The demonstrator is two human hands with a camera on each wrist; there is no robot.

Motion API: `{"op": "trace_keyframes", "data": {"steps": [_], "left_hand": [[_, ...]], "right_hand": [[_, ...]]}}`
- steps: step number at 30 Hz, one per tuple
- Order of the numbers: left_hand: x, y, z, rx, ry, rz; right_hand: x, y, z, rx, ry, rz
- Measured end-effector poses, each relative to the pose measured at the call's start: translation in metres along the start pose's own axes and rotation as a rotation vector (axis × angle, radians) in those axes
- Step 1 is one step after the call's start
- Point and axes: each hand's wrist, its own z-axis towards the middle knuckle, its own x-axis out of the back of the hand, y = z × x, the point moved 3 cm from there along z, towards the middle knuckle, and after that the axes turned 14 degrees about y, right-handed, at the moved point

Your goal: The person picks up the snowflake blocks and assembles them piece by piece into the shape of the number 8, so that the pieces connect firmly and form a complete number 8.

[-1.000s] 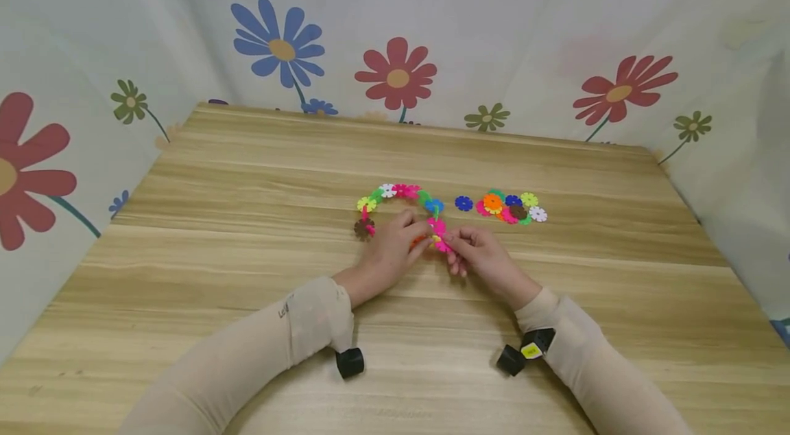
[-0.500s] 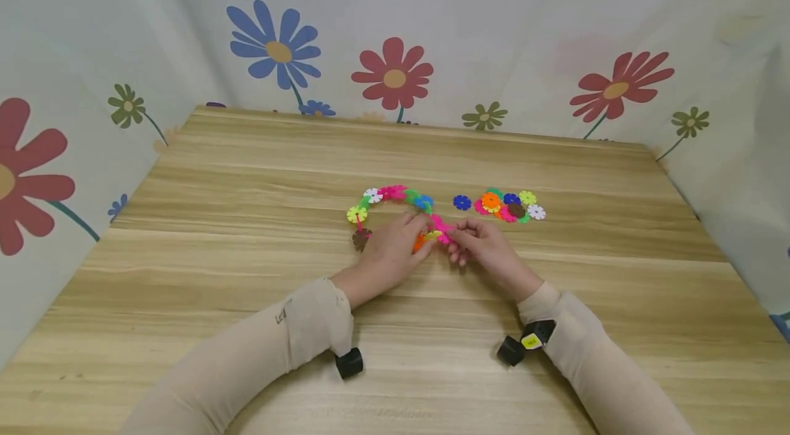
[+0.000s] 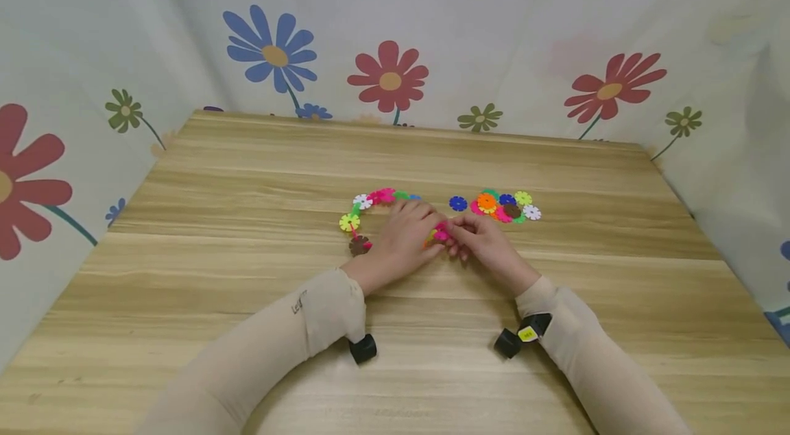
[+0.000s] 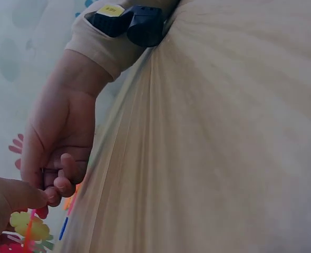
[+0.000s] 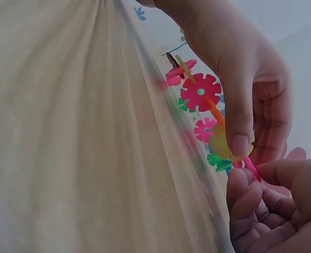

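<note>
A chain of interlocking plastic snowflake discs (image 3: 349, 222) curves in a loop on the table, in yellow, white, pink, green, blue and brown. My left hand (image 3: 404, 236) covers its near right part. In the right wrist view, the left thumb presses a yellow disc (image 5: 219, 141) of the chain against the fingers behind it. My right hand (image 3: 492, 250) pinches a pink disc (image 5: 252, 168) between thumb and fingers, edge-on against the yellow one. A red disc (image 5: 201, 92) hangs further along the chain. How far the pink disc's slot sits in the yellow one is hidden by the fingertips.
A pile of loose snowflake discs (image 3: 512, 211) lies to the right, beyond my right hand. A single dark blue disc (image 3: 458, 204) lies between pile and chain. The wooden table (image 3: 296, 160) ends at a flower-printed cloth (image 3: 524, 44) behind.
My left hand has shifted right and forward over the chain, hiding more of it. The chain's far side has swung left. My right hand keeps its pinch on the pink disc.
</note>
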Motion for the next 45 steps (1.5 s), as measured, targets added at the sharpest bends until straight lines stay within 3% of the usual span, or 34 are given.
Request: {"op": "trace_keyframes", "data": {"steps": [4,10,13,18,22,28,37,45], "left_hand": [[-0.004,-0.004,0.001,0.031,-0.046,0.032],[-0.004,-0.007,0.0,0.028,-0.038,0.035],[-0.004,-0.007,-0.001,0.026,-0.024,0.03],[-0.004,-0.006,-0.001,0.023,-0.01,0.008],[-0.005,-0.006,-0.001,0.022,-0.019,-0.004],[-0.007,-0.007,-0.002,0.043,-0.044,-0.019],[-0.008,-0.007,-0.003,0.031,-0.044,-0.025],[-0.007,-0.007,-0.004,0.042,-0.057,-0.032]], "right_hand": [[-0.001,0.0,0.0,0.022,-0.013,-0.064],[0.006,-0.007,0.003,0.079,-0.039,-0.187],[0.019,-0.013,0.007,0.153,0.016,-0.299],[0.042,-0.019,0.018,0.275,0.204,-0.535],[0.058,-0.02,0.028,0.252,0.284,-0.69],[0.068,-0.018,0.043,0.207,0.268,-0.827],[0.072,-0.01,0.056,0.115,0.233,-0.876],[0.074,-0.01,0.054,0.093,0.256,-0.786]]}}
